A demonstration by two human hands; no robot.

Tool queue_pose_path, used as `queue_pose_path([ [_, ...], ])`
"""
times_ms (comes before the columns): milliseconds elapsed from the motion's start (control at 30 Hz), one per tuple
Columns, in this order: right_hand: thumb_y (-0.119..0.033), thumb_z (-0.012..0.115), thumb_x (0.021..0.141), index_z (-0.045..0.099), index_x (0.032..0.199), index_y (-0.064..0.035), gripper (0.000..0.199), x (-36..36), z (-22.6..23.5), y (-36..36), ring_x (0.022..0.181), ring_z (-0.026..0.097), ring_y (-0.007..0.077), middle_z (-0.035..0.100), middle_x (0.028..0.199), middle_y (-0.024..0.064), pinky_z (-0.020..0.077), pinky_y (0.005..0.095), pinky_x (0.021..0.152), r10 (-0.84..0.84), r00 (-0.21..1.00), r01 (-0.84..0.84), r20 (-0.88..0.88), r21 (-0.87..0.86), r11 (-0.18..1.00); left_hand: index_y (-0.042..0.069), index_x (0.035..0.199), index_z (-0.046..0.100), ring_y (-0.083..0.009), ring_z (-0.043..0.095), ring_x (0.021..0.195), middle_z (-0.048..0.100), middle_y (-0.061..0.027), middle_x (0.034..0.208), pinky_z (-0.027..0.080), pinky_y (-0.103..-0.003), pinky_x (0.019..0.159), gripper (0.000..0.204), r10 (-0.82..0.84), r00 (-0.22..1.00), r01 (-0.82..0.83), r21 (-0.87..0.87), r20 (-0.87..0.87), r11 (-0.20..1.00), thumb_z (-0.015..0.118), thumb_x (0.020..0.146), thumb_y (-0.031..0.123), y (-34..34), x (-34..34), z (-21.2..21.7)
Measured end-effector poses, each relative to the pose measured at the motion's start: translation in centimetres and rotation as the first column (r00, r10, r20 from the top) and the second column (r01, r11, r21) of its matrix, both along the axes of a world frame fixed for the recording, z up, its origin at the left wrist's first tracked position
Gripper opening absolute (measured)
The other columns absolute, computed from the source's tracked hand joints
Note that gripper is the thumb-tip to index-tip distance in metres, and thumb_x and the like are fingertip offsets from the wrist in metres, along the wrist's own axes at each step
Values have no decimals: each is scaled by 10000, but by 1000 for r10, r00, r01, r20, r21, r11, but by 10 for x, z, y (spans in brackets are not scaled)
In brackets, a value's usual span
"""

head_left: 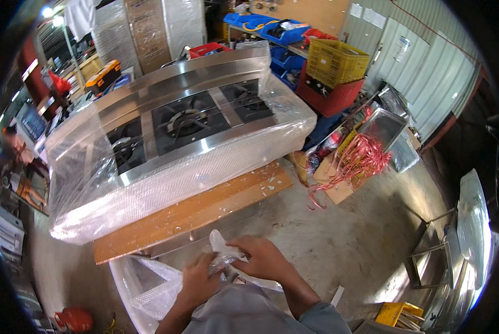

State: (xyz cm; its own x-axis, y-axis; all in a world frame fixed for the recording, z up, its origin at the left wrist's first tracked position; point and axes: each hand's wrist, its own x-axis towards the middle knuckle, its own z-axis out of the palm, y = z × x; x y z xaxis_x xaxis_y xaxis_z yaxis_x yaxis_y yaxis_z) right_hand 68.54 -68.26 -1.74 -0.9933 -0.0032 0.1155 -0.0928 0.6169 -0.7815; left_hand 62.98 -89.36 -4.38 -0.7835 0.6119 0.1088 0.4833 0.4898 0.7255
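Observation:
Close to my body, my left hand [198, 278] and my right hand [265, 259] grip a crumpled piece of clear plastic wrap [220, 247] between them. Fingers of both hands are curled in, and part of the plastic is hidden by them. Beside my left forearm hangs a loose sheet of bubble wrap [159, 295]. In front of me stands a wide stainless-steel gas stove [219, 104] with several black burners. Its front and both ends are covered in bubble wrap and clear film [166, 189], while the burner top shows bare.
A scuffed wooden plank [196, 214] runs along the stove's near side. To the right, pink string [366, 158] lies tangled by cardboard. Behind it are a yellow crate [337, 61] and blue bins [285, 34]. A metal frame [433, 261] stands far right; a red cylinder [73, 319] is lower left.

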Motion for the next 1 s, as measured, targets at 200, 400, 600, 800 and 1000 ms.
queue_pose_path([
  [200, -151, 717, 806, 644, 1242, -66, 450, 17, -84, 57, 1094, 627, 361, 661, 1145, 184, 496, 429, 964, 73, 978, -54, 196, -98, 994, -2, 840, 601, -266, 607, 710, 616, -148, 765, 466, -373, 655, 218, 42, 997, -50, 127, 66, 991, 715, 667, 65, -7, -44, 55],
  [400, 17, 638, 734, 684, 1155, -40, 427, 28, -153, 108, 1061, 647, 351, 677, 1096, 172, 513, 395, 935, -504, 863, 505, 34, -37, 863, -1, 756, 570, -163, 472, 598, 513, -45, 661, 386, -287, 572, 201, 193, 970, -244, 642, 149, 727, 612, 559, 6, 7, -97, 24],
  [600, 32, 548, 883, 669, 1135, -17, 284, 47, -158, 214, 916, 675, 238, 702, 1009, 124, 525, 352, 843, -862, 507, 862, 16, -13, 507, -12, 719, 584, -190, 542, 605, 577, -96, 679, 411, -318, 569, 176, -79, 988, -13, 585, 131, 811, 665, 650, 128, 15, -167, 36],
  [800, 59, 516, 891, 683, 1103, -29, 284, 8, -65, 310, 662, 595, 125, 644, 841, 43, 496, 276, 576, -913, 405, 854, 48, -375, 360, -31, 813, 649, -143, 570, 614, 622, -79, 707, 422, -294, 549, 549, 303, 950, -311, 308, 75, 899, 644, 926, 506, 41, -181, 71],
  [1000, -33, 755, 781, 706, 1156, -60, 379, -27, 75, 450, 653, 620, 150, 639, 772, 56, 503, 304, 603, -467, 874, 484, -132, 162, 860, 31, 915, 583, -47, 431, 570, 509, 31, 694, 330, -227, 491, 431, 607, 790, -577, 439, 86, 688, 531, 1027, 444, 59, -221, 35],
])
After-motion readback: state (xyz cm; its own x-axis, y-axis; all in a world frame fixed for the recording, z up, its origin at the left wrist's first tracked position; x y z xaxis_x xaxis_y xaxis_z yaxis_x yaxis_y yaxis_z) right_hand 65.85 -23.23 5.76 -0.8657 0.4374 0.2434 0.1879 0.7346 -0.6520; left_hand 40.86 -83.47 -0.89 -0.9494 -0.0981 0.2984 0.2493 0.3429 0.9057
